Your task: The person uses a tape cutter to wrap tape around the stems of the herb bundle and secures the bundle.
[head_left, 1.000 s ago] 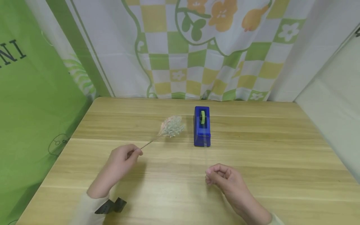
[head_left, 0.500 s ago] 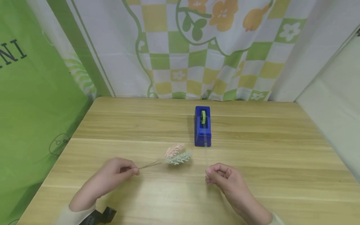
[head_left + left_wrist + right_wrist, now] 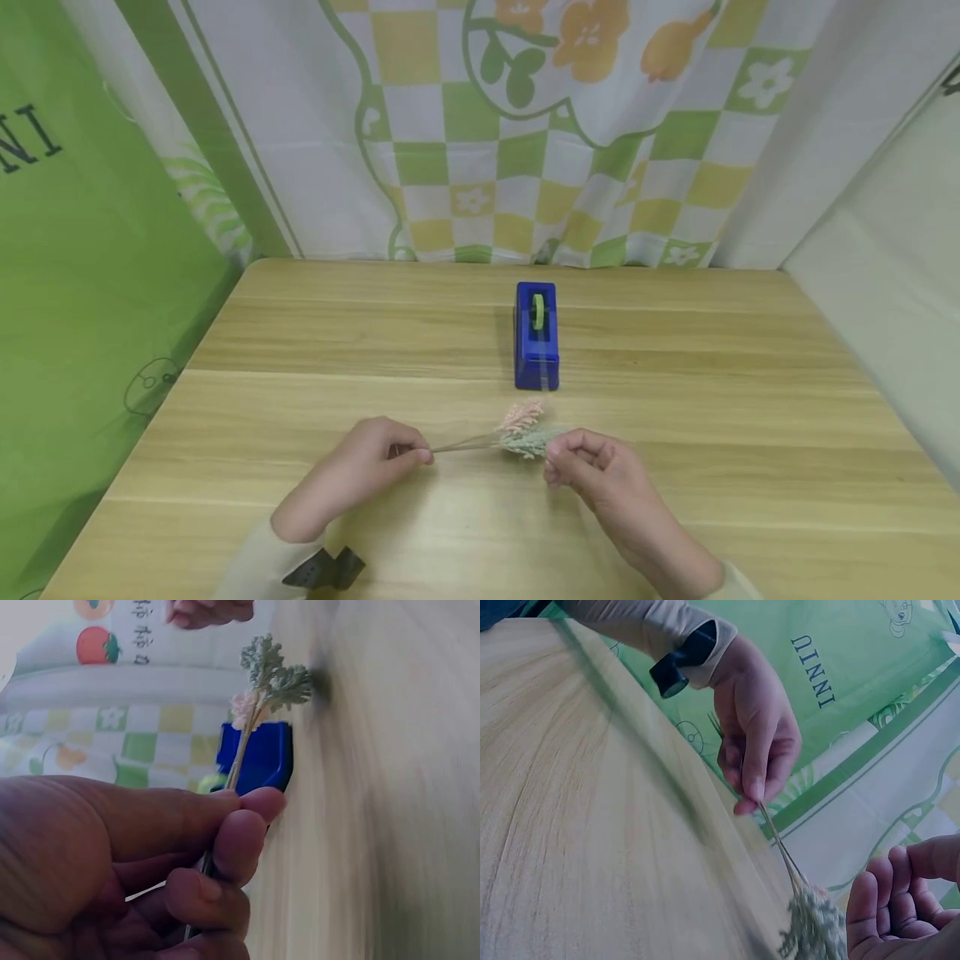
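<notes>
Along twelve o'clock hangs a checked curtain (image 3: 547, 167), green, yellow and white, down to the far edge of the wooden surface (image 3: 675, 350), which spreads from there to six o'clock. At seven o'clock the left hand (image 3: 378, 457) pinches thin stems (image 3: 467, 444) between thumb and fingers, holding them above the surface, heads toward three o'clock. At five o'clock the right hand (image 3: 611, 483) curls, thumb and forefinger meeting, apparently on clear tape (image 3: 544, 377), plain only at its source. That source, a blue tape dispenser (image 3: 530, 371), stands at twelve o'clock from the heads. The green sprig (image 3: 523, 444) overlaps the right fingertips, contact unclear; the smaller pink sprig (image 3: 521, 417) lies at its twelve o'clock; smallest is the dispenser's yellow-green core (image 3: 537, 312)
</notes>
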A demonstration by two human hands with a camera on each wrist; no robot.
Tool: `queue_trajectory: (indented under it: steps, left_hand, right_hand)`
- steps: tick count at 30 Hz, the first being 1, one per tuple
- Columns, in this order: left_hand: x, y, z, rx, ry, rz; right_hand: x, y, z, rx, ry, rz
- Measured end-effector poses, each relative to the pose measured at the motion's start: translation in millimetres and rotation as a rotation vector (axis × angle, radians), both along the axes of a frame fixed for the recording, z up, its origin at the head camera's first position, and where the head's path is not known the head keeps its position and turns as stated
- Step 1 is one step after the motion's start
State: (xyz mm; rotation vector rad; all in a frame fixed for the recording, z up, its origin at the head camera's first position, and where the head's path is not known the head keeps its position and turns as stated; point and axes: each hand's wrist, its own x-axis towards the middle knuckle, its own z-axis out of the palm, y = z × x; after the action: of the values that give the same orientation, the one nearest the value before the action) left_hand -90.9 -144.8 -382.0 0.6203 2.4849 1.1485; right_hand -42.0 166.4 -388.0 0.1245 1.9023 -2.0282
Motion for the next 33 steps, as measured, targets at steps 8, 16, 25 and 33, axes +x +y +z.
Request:
queue_trajectory:
  steps: [8,16,25,33]
  left_hand:
    - [-4.3,25.3,-2.3,0.003,0.017,0.009]
    - [-8.7,52.3,-10.3,-0.001,0.1,-0.005]
    - [-10.6,83.5,-10.9,0.063,0.172,-0.015]
    - [-10.0,100.3,-4.5,0.084,0.229,-0.037]
  right_hand:
    - [-0.4,2,4.8,-0.072,0.0,0.009]
    - [0.1,3,7.5,-0.101,0.0,-0.003]
    - [2.0,2,6.6,-0.082,-0.042,-0.015]
    - [0.7,5,-0.4,-0.105,-0.03,-0.01]
